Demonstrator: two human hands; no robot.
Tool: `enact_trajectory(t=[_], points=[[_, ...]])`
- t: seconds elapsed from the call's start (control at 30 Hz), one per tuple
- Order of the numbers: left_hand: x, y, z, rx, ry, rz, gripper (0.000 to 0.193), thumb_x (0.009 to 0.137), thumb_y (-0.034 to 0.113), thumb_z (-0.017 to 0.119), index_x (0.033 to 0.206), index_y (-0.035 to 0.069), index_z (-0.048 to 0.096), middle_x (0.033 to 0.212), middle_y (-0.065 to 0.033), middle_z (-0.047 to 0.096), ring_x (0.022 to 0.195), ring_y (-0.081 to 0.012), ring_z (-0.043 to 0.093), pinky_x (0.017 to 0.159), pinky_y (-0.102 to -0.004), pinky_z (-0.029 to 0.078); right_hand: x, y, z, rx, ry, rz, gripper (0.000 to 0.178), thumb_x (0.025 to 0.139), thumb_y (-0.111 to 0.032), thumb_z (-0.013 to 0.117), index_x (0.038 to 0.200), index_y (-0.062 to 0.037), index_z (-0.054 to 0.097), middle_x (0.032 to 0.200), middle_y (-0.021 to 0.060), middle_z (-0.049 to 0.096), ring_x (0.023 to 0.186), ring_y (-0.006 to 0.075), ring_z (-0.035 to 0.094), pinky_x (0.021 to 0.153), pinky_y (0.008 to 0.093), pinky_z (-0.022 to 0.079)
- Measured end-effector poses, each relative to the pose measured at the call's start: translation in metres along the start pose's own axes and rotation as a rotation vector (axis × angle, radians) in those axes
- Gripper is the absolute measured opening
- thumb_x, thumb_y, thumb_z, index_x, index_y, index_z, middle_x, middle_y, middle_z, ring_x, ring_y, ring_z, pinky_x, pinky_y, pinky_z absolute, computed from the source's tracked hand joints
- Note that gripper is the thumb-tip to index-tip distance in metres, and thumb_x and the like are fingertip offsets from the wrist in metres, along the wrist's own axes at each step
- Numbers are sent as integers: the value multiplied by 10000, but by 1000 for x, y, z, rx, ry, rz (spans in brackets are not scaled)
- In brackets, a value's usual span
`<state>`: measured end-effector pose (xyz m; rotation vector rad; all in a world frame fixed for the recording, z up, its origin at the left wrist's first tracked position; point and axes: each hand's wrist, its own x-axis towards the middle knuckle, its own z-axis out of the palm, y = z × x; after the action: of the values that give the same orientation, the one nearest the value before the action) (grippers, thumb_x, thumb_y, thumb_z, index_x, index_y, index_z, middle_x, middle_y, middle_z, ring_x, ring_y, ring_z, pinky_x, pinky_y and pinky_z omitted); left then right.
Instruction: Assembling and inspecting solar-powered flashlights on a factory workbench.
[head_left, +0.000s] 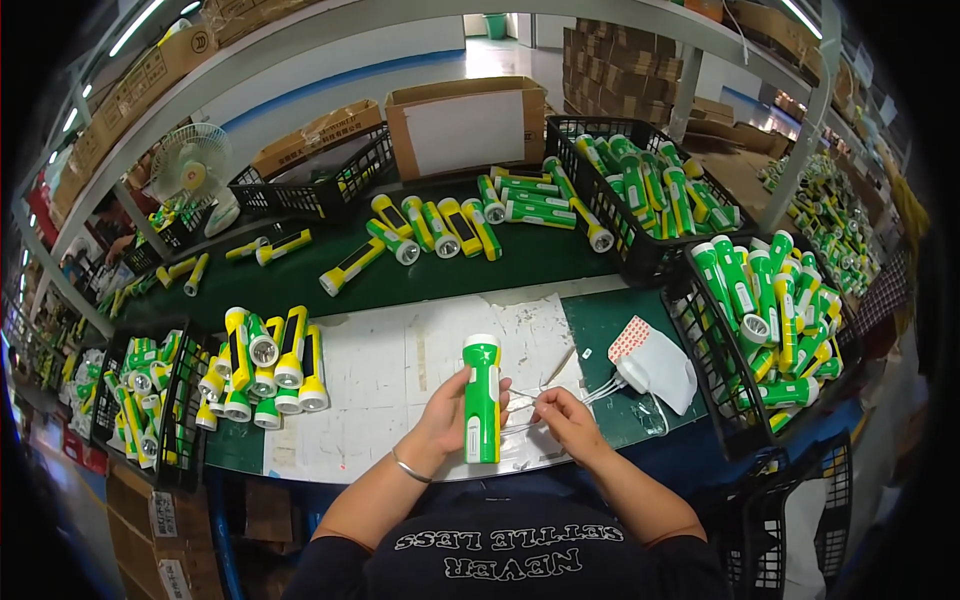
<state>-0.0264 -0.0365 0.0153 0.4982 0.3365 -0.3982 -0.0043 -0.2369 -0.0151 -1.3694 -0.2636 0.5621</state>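
My left hand (446,415) is wrapped round a green and yellow flashlight (482,410), held upright with its white head at the top. Just to its right, my right hand (567,420) pinches a thin white cord (600,391) close to the flashlight's side. The cord's tip is hidden, so I cannot tell whether it is plugged in. Several such cords run back to a white block (634,374) lying on a white sheet. Beyond my hands, a thin brown stick (558,366) rests on the white work surface (390,370).
Flashlights stand grouped at the left (262,365), beside a full black crate (150,400). More lie on the green belt (290,285) ahead. Filled black crates (715,400) stand at the right, and a cardboard box (465,125) is behind the belt. A fan (192,172) stands far left.
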Motion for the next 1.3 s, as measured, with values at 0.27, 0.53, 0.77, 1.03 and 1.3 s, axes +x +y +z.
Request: enact_trajectory(t=[0.27,0.53,0.77,1.03,1.3], points=[[6,-2,-6,315,91,152,476,914,457,376,1002,7,505,737,-70,543,621,-153,535,564,-272,477,0,5,-7,29,6,68,153,883,-175,514,956,-42,530,801,-4,575,677,34,465,592,176,360],[24,7,-17,290,92,257,361,924,366,408,1032,27,471,848,-105,559,673,-159,551,576,-298,501,14,-37,20,-740,78,-375,130,830,-160,566,895,-54,605,737,83,589,579,160,558,528,262,439],[20,13,-7,626,75,432,328,933,309,419,1129,47,384,960,-101,545,752,-153,557,651,-293,504,33,-62,44,-1421,-67,-876,117,739,-181,620,773,-91,552,652,46,485,497,196,532,431,317,420],[4,12,-30,604,48,481,380,953,409,284,1088,92,445,907,-84,547,708,-147,537,628,-285,481,15,-50,50,-1235,-364,-965,213,675,-223,676,674,-103,500,610,39,454,412,200,465,384,311,370],[-2,10,-19,522,12,449,349,916,340,454,1125,69,389,926,-61,516,781,-127,549,633,-261,472,12,-30,60,-884,14,-394,413,653,-228,766,644,-59,389,530,25,368,468,118,330,430,268,309]])
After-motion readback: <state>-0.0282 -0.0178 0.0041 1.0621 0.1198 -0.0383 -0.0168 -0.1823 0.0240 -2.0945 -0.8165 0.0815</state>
